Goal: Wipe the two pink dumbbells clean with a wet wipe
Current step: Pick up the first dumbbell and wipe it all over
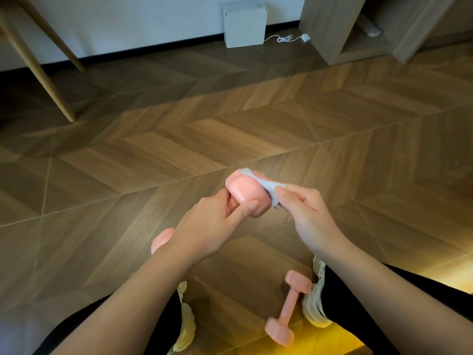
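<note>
Matt, smooth pink coating on 2 dumbbells (pixel 247 198), crumpled white wipe (pixel 261 185), satin wood-grain floor (pixel 179 149).

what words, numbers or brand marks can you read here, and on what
No readable text anywhere.
held pink dumbbell: no number or brand on the faces in view.
floor dumbbell: none visible either.
wet wipe: plain.
white box by the wall: only tiny dark specks, too small to read.
</note>
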`<control>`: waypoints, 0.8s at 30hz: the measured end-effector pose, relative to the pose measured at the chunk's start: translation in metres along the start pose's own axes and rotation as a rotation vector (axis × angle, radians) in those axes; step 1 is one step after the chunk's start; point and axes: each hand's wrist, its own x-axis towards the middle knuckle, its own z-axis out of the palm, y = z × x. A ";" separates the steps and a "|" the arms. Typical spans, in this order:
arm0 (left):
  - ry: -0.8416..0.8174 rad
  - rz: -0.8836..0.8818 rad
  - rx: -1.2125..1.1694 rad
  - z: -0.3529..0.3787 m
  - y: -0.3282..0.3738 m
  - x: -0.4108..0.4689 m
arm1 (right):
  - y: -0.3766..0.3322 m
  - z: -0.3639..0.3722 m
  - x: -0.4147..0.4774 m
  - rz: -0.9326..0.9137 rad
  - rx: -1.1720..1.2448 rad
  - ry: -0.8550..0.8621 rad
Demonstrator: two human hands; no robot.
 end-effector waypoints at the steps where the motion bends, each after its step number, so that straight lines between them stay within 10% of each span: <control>1: 0.002 0.013 0.008 0.000 0.001 -0.001 | -0.001 0.000 0.003 0.011 -0.003 -0.003; 24: 0.045 0.048 -0.045 -0.001 0.003 0.002 | -0.005 0.004 0.008 -0.041 -0.057 0.005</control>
